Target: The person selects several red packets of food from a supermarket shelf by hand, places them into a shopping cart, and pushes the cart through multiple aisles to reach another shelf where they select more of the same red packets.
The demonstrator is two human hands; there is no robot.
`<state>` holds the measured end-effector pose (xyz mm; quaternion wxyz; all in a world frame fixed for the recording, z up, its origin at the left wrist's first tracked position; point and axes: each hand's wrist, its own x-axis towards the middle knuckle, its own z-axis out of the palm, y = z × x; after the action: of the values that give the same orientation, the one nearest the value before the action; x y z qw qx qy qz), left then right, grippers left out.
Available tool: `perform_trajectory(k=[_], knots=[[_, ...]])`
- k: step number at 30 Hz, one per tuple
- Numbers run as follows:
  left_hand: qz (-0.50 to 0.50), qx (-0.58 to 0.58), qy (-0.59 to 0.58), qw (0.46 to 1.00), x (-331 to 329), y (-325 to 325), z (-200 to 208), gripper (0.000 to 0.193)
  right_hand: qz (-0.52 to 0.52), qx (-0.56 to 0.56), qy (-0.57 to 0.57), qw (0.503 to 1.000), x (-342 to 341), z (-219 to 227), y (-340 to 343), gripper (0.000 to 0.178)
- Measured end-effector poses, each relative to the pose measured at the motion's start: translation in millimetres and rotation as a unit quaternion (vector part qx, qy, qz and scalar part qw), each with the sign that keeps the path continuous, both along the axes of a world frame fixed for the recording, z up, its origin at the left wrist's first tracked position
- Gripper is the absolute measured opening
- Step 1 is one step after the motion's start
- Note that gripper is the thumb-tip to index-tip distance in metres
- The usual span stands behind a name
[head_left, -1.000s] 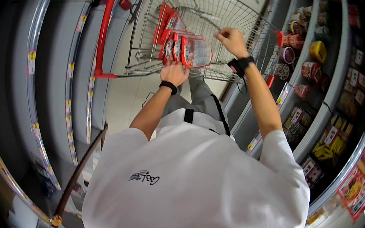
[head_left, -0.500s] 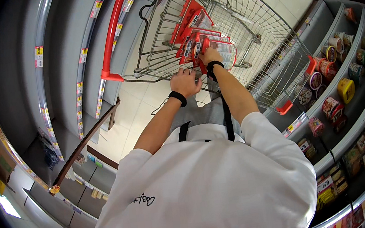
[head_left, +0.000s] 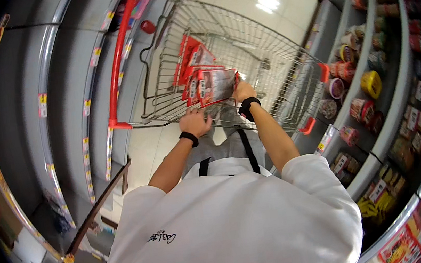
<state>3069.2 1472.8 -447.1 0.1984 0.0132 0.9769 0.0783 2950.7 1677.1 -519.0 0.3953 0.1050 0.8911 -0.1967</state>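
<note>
- The right hand [head_left: 245, 92] is pinching the right end of the front red-edged pouch [head_left: 218, 85] inside the wire shopping cart [head_left: 325, 72]; so marginal a hold could be letting the pouch twist or slip.
- That pouch is overlapping other red pouches [head_left: 186, 56]; dragging it could be disturbing them.
- The left hand [head_left: 195, 122] is resting at the cart's near rim, fingers slightly spread; if it isn't steadying the cart, tugging could be rolling it.
</note>
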Motion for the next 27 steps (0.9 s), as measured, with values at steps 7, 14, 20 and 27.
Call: perform_trajectory(k=[7, 14, 20, 27], knots=[[-0.023, 0.014, 0.030, 0.999, -1, -3, -8, 0.039, -0.017, 0.041, 0.081, 0.996, 23, 82, 92, 0.031], [-0.037, 0.014, 0.035, 0.999, -6, -2, -2, 0.040, 0.030, 0.189, 0.321, 0.928, 74, 254, 133, 0.011], [-0.044, -0.007, -0.081, 0.996, -10, 3, 8, 0.071, 0.020, 0.346, 0.501, 0.793, 163, 400, 180, 0.015], [-0.072, -0.041, 0.006, 0.997, -7, -22, -4, 0.072, -0.035, 0.546, 0.575, 0.609, 275, 556, 223, 0.015]])
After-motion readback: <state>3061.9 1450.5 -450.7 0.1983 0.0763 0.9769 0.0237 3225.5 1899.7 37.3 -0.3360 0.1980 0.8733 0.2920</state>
